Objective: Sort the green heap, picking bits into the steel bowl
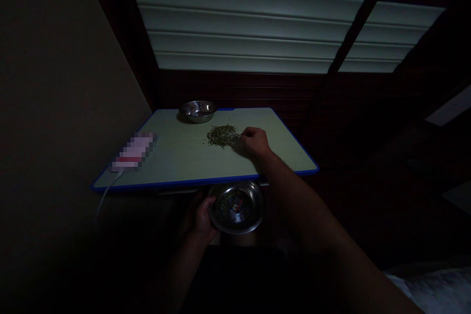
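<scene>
Below the table's front edge, my left hand grips the rim of a shiny metal bowl, its thumb over the near-left side. Some small green bits and reflections show inside that bowl, but the dim light blurs them. On the table lies a loose pile of small green beans or seeds. My right hand is closed at the pile's right side, low over the tabletop, fingertips curled together. Whatever is between those fingers is too small to make out.
The pale table has a blue edge. A second metal bowl stands at its back left. A blurred-out phone with a white cable lies at the left, beside a wall. Behind is a dark-framed slatted panel.
</scene>
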Motion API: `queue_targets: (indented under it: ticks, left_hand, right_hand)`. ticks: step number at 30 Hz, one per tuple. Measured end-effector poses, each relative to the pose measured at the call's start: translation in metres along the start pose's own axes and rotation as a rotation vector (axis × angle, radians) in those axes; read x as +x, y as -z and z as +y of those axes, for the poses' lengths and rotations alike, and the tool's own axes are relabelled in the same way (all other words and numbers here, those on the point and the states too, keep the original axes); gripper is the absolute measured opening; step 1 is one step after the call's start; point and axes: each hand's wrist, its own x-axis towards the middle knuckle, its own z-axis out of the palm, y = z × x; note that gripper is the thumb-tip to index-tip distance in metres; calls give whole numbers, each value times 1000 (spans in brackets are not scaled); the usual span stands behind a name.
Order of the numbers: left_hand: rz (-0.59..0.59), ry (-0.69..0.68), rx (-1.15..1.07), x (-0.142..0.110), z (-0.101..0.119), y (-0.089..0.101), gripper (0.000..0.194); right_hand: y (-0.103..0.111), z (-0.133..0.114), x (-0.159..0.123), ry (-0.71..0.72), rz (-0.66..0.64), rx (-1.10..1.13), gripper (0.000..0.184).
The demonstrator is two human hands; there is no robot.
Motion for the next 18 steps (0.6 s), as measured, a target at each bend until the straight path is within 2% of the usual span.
queue_targets:
  ticks: [4,18]
  left_hand:
    - [24,23,9,0,0,-1,10]
    - [-4,14,1,2,-1,1,13]
  right_hand:
    - [0,1,0,7,0,-9,19]
    - [0,0,-1,15,-34,70,21]
